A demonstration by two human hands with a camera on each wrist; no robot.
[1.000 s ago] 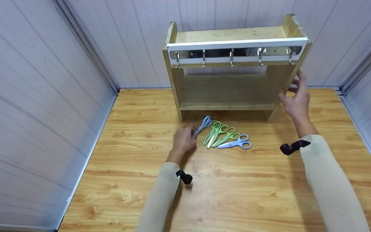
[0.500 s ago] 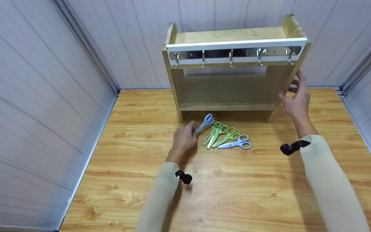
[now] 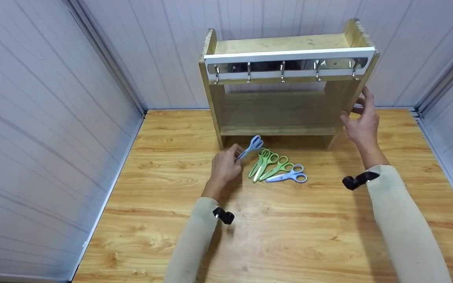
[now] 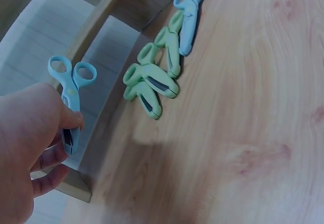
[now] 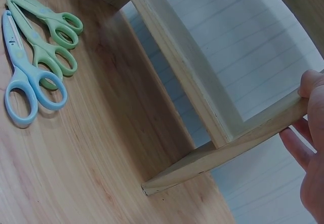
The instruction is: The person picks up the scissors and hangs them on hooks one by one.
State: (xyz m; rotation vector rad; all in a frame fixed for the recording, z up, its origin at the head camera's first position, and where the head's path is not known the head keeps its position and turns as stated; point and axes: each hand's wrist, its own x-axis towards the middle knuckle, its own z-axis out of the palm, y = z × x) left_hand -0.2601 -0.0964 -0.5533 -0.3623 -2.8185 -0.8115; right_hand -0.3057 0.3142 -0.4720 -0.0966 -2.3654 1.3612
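Observation:
My left hand (image 3: 225, 165) pinches a pair of light blue scissors (image 4: 72, 97) by the blade end. Its handle loops point up and away, in front of the wooden shelf unit (image 3: 277, 130). Thumb and fingers of my right hand (image 3: 363, 122) grip the edge of the unit's right side panel (image 5: 263, 128). On the table by the unit's foot lie three green scissors (image 4: 156, 77), fanned out and overlapping. A second pair of blue scissors (image 3: 287, 175) lies at the right end of that fan, its loops toward the right.
Across the unit's upper front runs a white rail with a shiny strip and several metal hooks (image 3: 282, 72). The unit stands near the back of the wood-grain table (image 3: 289, 236). Pale panel walls (image 3: 53, 118) enclose the left, back and right.
The blue scissors in my left hand have risen slightly, their loops swinging up and to the right toward the unit. My right hand stays on the side panel. The scissors on the table lie unchanged.

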